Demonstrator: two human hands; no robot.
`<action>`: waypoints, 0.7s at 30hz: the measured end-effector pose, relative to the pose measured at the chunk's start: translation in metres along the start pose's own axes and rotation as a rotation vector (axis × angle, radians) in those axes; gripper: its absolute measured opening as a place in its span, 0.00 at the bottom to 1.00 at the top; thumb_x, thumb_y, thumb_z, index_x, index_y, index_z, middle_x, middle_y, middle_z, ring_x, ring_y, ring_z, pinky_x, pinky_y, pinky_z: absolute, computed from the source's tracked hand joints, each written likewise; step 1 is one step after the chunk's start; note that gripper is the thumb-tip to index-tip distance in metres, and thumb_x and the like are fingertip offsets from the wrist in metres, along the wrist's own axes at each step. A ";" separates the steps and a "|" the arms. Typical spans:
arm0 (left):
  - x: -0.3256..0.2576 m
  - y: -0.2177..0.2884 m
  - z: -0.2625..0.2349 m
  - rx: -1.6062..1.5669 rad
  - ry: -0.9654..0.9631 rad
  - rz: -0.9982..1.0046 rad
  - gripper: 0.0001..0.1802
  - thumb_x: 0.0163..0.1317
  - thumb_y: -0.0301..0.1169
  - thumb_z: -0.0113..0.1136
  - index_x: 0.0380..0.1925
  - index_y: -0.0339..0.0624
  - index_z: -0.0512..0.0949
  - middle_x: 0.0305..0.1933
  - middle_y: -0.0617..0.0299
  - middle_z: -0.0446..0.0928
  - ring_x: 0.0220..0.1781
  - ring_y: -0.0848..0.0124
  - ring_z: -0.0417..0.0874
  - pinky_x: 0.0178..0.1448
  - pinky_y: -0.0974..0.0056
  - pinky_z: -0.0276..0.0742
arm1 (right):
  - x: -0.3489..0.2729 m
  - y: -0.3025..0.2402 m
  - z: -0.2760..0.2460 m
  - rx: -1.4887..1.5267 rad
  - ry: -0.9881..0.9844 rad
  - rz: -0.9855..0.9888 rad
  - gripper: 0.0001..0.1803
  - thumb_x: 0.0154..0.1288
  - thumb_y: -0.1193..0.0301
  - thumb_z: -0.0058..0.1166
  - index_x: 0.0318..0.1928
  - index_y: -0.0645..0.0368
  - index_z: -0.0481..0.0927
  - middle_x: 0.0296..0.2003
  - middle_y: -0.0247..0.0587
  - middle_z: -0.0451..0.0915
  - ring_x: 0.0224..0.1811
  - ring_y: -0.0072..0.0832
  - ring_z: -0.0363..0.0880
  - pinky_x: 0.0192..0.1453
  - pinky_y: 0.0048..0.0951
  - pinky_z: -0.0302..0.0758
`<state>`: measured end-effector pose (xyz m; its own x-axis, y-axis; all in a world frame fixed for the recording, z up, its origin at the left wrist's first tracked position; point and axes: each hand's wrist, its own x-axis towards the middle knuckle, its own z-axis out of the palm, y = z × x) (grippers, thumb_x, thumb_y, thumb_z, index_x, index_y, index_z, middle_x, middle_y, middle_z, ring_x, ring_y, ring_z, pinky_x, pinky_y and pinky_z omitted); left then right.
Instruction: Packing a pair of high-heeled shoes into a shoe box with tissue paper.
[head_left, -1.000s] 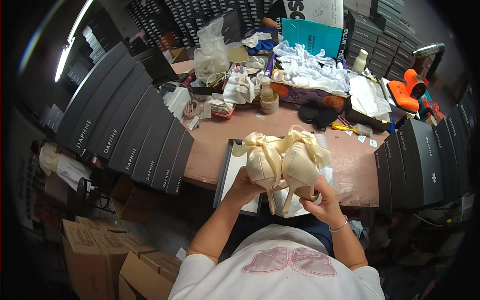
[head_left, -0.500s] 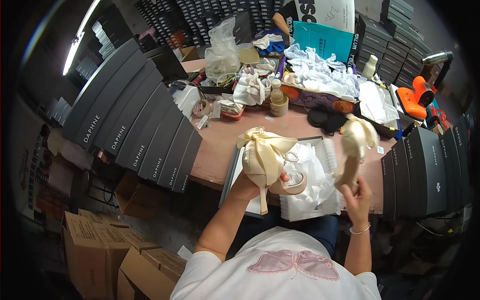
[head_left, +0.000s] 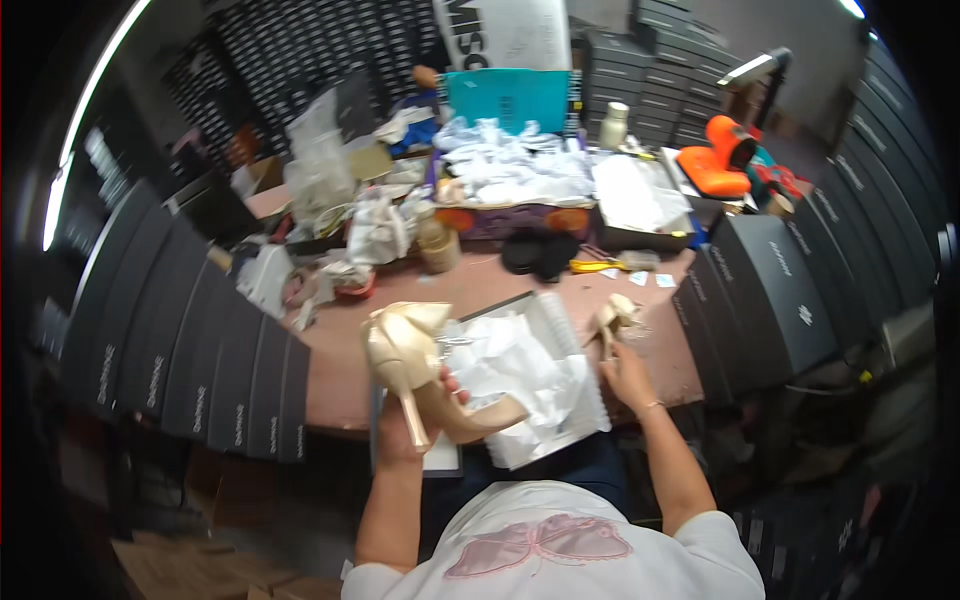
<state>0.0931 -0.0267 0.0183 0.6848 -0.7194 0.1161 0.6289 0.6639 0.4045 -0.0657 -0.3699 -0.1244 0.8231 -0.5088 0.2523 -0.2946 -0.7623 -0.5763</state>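
Clasping a shiny cream, slim-heeled, bow-trimmed shoe in left hand; grasping matching shoe in right hand.

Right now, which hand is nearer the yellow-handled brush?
Right. The right hand, holding one cream shoe, is short of the brush; the left hand, holding the other shoe, is farther back and well left.

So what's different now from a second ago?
The right hand has carried one cream shoe rightward and down toward the table, right of the open box. The left hand still holds the other cream shoe, now turned side-on. Nothing was let go.
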 end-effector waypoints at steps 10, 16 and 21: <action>0.020 -0.067 0.011 0.208 0.166 -0.409 0.27 0.73 0.47 0.41 0.57 0.32 0.64 0.52 0.43 0.74 0.45 0.56 0.82 0.52 0.54 0.82 | 0.030 0.026 -0.016 0.439 0.162 0.217 0.16 0.69 0.66 0.50 0.50 0.65 0.78 0.44 0.47 0.79 0.42 0.32 0.80 0.48 0.30 0.76; 0.070 -0.098 -0.033 0.308 0.337 -0.463 0.18 0.72 0.36 0.46 0.55 0.35 0.64 0.51 0.47 0.75 0.44 0.60 0.82 0.52 0.54 0.81 | 0.205 0.038 -0.088 1.140 0.584 0.389 0.22 0.71 0.68 0.46 0.61 0.64 0.68 0.50 0.39 0.74 0.50 0.24 0.74 0.47 0.27 0.75; 0.092 -0.131 -0.070 0.320 0.542 -0.550 0.14 0.71 0.31 0.49 0.51 0.36 0.65 0.46 0.53 0.75 0.41 0.63 0.82 0.45 0.57 0.82 | 0.345 0.211 -0.104 0.516 1.075 0.487 0.20 0.67 0.68 0.46 0.55 0.68 0.73 0.51 0.50 0.78 0.52 0.36 0.76 0.56 0.32 0.72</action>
<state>0.0994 -0.1653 -0.0875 0.4445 -0.6720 -0.5923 0.8461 0.0979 0.5239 0.1059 -0.7480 -0.0777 -0.1893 -0.9384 0.2892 -0.0334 -0.2882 -0.9570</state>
